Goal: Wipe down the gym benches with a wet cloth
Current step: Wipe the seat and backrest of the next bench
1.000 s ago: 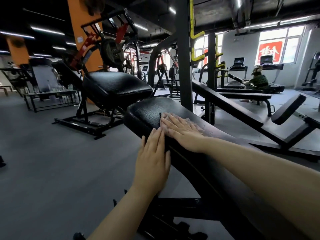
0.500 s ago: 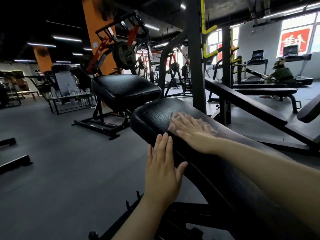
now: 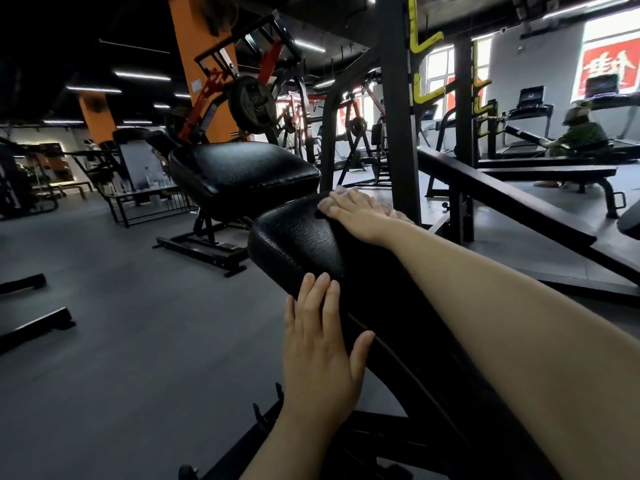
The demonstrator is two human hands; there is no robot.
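A long black padded bench (image 3: 294, 237) slopes away from me, and its separate black seat pad (image 3: 242, 171) stands just beyond the far end. My right hand (image 3: 356, 213) lies flat on the top of the long pad near that far end and presses a thin pale wet cloth (image 3: 398, 213) under the palm; only the cloth's edges show around the fingers. My left hand (image 3: 318, 344) rests flat against the bench's near left side, fingers apart, thumb hooked over the top edge. It holds nothing.
A black upright post (image 3: 398, 109) with yellow hooks rises right behind the bench. A low flat bench (image 3: 540, 174) and a slanted black bar stand to the right. A plate-loaded machine (image 3: 252, 102) and an orange pillar are behind. A seated person (image 3: 581, 136) is at the far right. Grey floor spreads left.
My right hand has slid the cloth forward along the pad toward its far end. My left hand stays on the bench's side, with its thumb now spread over the edge.
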